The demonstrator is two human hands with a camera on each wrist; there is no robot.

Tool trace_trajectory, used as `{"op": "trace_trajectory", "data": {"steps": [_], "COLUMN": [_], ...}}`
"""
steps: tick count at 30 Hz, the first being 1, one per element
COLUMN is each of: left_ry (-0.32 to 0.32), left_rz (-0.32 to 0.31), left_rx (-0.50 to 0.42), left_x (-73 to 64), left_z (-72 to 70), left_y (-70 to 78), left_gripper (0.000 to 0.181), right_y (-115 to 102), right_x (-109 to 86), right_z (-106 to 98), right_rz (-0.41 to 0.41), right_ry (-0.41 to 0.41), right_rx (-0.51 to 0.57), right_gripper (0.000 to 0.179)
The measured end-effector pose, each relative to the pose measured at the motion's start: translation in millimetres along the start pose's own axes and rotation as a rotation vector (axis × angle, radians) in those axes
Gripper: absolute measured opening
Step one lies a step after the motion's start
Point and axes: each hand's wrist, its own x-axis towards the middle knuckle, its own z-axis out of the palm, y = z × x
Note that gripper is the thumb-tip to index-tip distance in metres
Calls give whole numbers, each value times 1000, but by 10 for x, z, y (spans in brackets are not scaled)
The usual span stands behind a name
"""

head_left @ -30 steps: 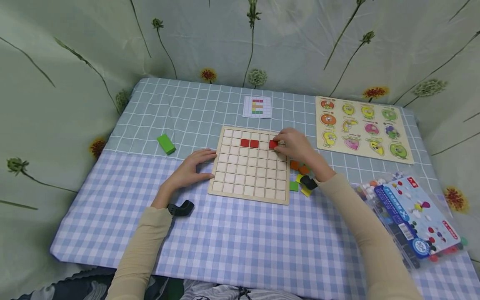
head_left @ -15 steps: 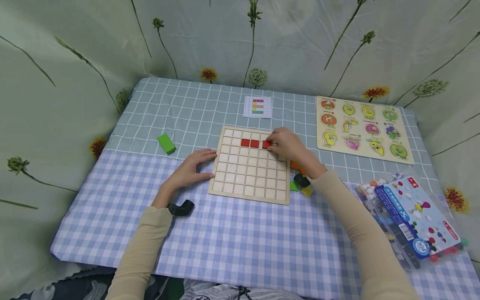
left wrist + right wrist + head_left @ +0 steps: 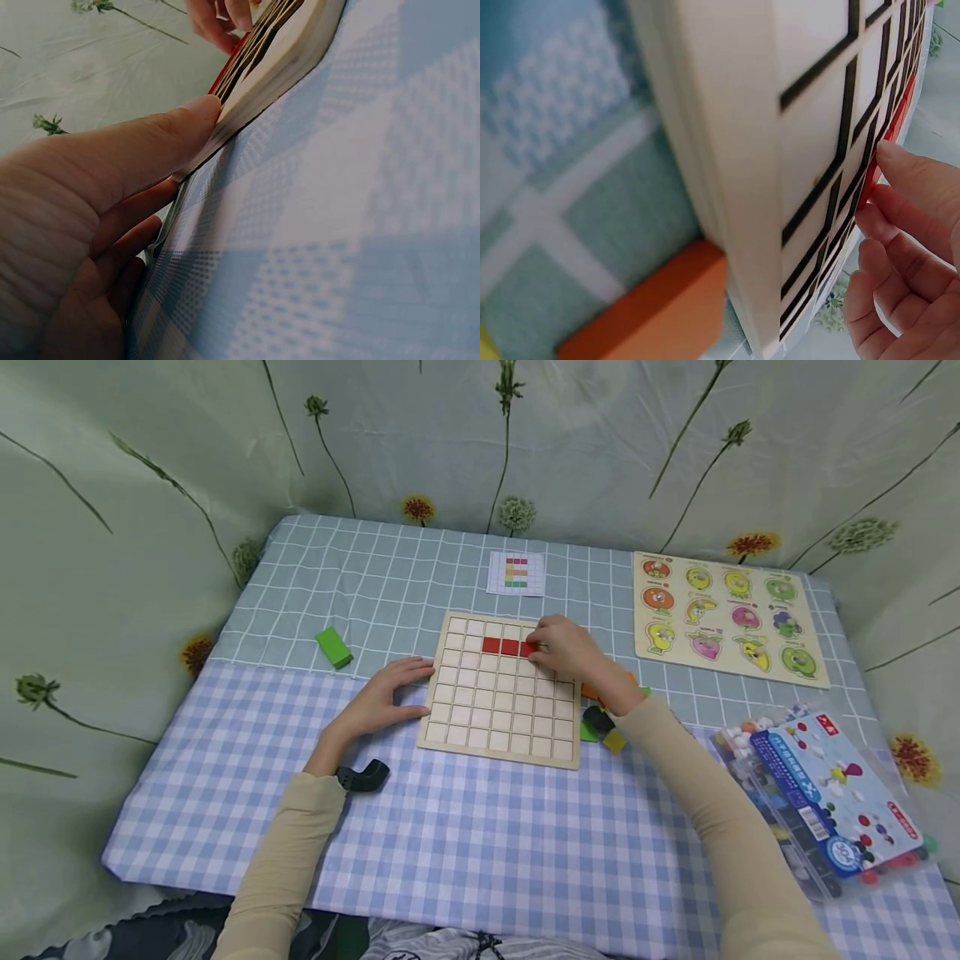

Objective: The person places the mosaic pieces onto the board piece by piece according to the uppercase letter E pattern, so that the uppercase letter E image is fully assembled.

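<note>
Red tile [image 3: 528, 649]: moved leftward over the last second, from a gap away to right beside the other two red tiles [image 3: 507, 647], in the second row from the far side of the board [image 3: 483, 699]; whether fully seated, cannot tell.
Red row: now reading as three in a line, much like the red bar on the card [image 3: 516, 574]; by judgement, all but finished, pending release.
Right hand [image 3: 566, 647]: nearly closed at thumb and forefinger, pinching the red tile; other fingers loosely curled.
Left hand [image 3: 381, 700]: spread, thumb apart from fingers, gripping nothing; touching the board's left edge, as a second ago.
Board: lying flat around mid-bench [image 3: 450, 827].
Card: lying between board and far edge of the bench.
Orange tile [image 3: 652, 307], yellow tile [image 3: 614, 741], green tile [image 3: 588, 732]: lying off the board, by its right side, partly hidden behind the right wrist.
Green block [image 3: 333, 647]: lying toward the left edge of the bench.
Fruit board [image 3: 731, 618]: lying by the far right corner.
</note>
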Motion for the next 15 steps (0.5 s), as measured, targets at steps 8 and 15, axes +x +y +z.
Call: {"op": "trace_trajectory", "data": {"steps": [8,15], "left_ry": [-1,1], "left_rz": [6,-1], "left_rx": [1,12], "left_x": [2,-5], "left_z": [8,-1], "left_y": [11,13], "left_gripper": [64,63], "right_y": [65,163], "right_x": [-126,-358], "right_z": [-67,-113], "right_rz": [17,53], "right_ry": [35,36], "right_rx": [37,12], "right_gripper": [26,26]}}
